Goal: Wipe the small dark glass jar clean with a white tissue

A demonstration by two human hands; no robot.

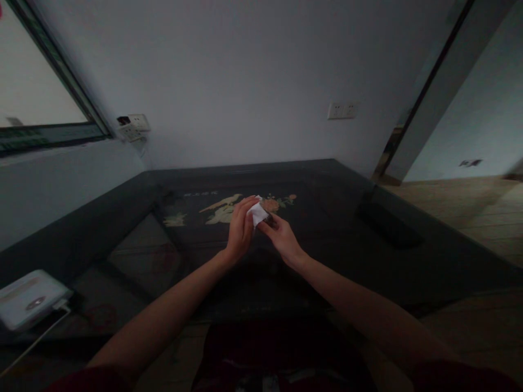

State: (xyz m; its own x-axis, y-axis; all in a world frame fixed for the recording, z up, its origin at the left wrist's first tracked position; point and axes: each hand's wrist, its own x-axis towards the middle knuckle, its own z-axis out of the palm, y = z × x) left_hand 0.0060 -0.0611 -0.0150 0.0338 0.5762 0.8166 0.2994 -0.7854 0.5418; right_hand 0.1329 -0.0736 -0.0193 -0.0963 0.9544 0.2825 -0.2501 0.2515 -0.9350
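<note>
My left hand [240,228] and my right hand [283,238] meet above the middle of a dark glass-topped table [347,188]. Between them is a small white tissue or cloth [258,213], pinched by the fingers of both hands. A small dark object [271,220] lies under the cloth at my right fingertips; I cannot make out what it is. Beneath the hands the tabletop shows a painted bird and flower pattern [223,209].
A white device with a cable [28,296] lies at the table's near left edge. A dark flat remote-like object [388,224] rests on the right side. Wall sockets [133,126] sit at the back left and another socket [341,111] at the back right. Wooden floor [482,207] lies to the right.
</note>
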